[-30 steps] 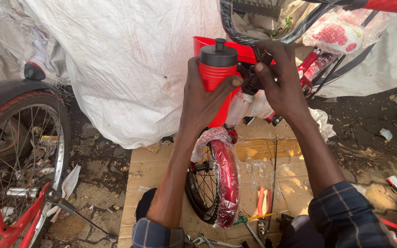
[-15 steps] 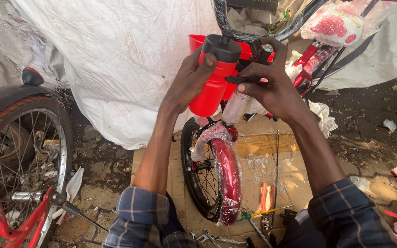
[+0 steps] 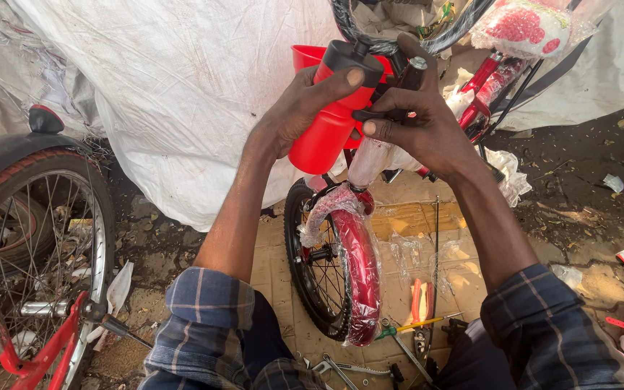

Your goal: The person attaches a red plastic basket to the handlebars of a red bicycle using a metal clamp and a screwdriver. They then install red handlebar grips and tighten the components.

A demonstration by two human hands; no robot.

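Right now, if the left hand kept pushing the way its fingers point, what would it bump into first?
Probably the right hand. The left hand wraps the red bottle, fingers pointing right toward it, though depth is hard to judge.

The bottle (image 3: 326, 130) is red with a black cap (image 3: 354, 58). The mudguard (image 3: 359, 278) is a glossy dark red under clear wrap. The sleeves (image 3: 207, 318) are a blue and grey plaid. The sheet (image 3: 182, 87) is white, the cardboard (image 3: 413, 253) tan, and the pliers (image 3: 419, 303) have orange-red handles.
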